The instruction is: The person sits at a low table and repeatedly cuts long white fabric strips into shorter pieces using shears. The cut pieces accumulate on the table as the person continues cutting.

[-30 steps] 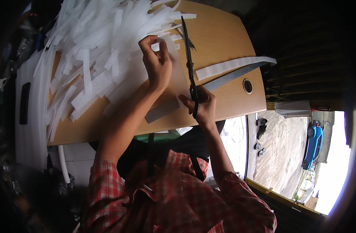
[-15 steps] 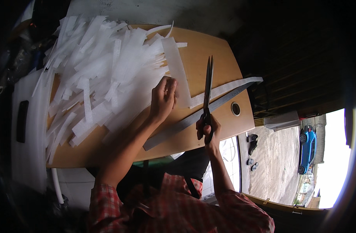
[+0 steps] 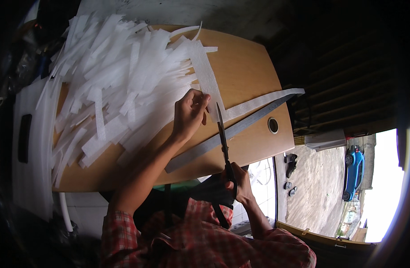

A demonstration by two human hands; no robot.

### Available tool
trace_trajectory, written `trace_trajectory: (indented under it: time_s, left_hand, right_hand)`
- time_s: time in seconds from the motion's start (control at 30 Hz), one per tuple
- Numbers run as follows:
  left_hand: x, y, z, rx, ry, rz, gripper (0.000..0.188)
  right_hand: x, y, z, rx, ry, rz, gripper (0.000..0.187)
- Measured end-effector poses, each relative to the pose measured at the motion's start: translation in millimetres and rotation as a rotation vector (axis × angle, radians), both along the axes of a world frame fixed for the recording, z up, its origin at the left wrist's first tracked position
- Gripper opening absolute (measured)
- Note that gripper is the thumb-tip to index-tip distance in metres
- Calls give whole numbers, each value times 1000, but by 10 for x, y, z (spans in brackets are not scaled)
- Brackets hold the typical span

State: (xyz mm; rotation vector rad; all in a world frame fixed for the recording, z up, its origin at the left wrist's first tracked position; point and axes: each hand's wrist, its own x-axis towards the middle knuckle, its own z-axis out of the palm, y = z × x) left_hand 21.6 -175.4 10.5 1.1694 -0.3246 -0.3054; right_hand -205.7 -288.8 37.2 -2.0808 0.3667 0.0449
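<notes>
My left hand [image 3: 190, 112] is closed, thumb against fingers, at the near end of a wide white foam strip [image 3: 206, 73] that lies away from me across the table. In my right hand [image 3: 241, 182] is a pair of black scissors [image 3: 224, 142], its blades pointing away from me. The tips reach the near end of that foam strip, just right of my left fingers; whether they touch it I cannot tell. A narrower white foam strip [image 3: 263, 102] runs off to the right, beside a long grey metal ruler [image 3: 243, 128] lying aslant on the tabletop.
Loose white foam strips [image 3: 120, 80] are heaped over the left of the wooden table [image 3: 240, 58]. A round cable hole [image 3: 273, 125] is near its right edge. Stacked white foam [image 3: 35, 147] stands at the left. Outside on the right are shoes [image 3: 291, 168] and a blue car [image 3: 354, 173].
My right hand has come toward me and slightly left, and the scissors have swung left, so their tips are now by the strip's near end. My left hand has hardly moved.
</notes>
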Motion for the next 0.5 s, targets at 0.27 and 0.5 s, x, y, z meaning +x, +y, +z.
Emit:
trace_trajectory:
  time_s: [0.27,0.5]
  left_hand:
    - [-21,-21,-22,106,-25,-15,27]
    - [-55,-23,-2,135,-88,-59,32]
  right_hand:
    - [16,-14,-109,-19,-58,-8,69]
    - [-35,73,-107,-28,-56,-117,56]
